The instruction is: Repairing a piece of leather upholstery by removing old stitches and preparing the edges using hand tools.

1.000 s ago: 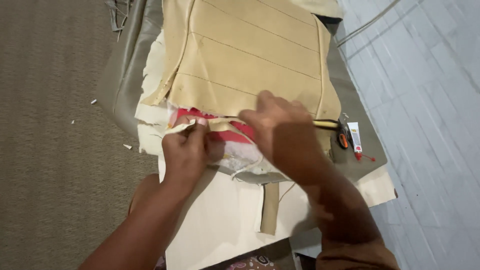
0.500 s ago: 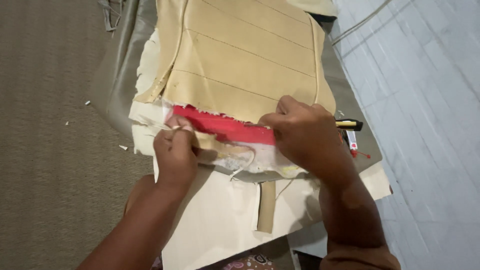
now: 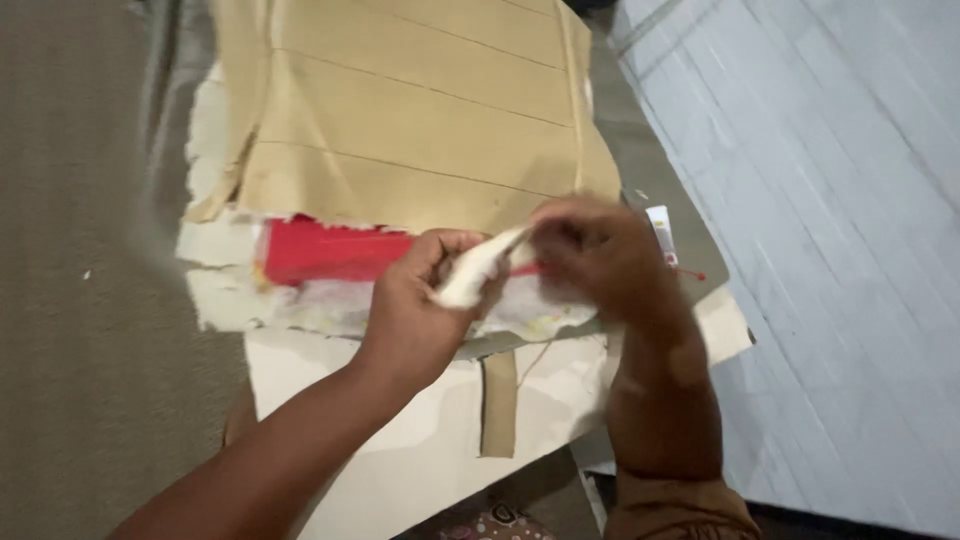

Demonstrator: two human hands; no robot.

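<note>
Left hand (image 3: 425,305) pinching the near end of a pale strip of fabric (image 3: 478,270), thumb and fingers closed on it. Right hand (image 3: 600,255) clamped on the far end (blurred, so finger detail unclear), the two hands almost touching. Strip stretched between them, long axis running from about 8 o'clock up to 2 o'clock, raised just above the red layer (image 3: 335,250) and the torn white foam edge (image 3: 300,305). Left hand nearer the lower end, right hand nearer the upper one. At 12 o'clock from the hands, a tan stitched seat cover (image 3: 410,120), its near edge lying just beyond the knuckles. At 6 o'clock, white sheet backing (image 3: 420,440) with a narrow tan strap (image 3: 498,400) hanging toward the body. At 3 o'clock, just beside the right hand, a small white tube (image 3: 661,232) on the grey mat (image 3: 650,165); beyond it pale floor tiles (image 3: 840,200). Open room mostly toward 9 o'clock, over brown carpet (image 3: 90,300).
</note>
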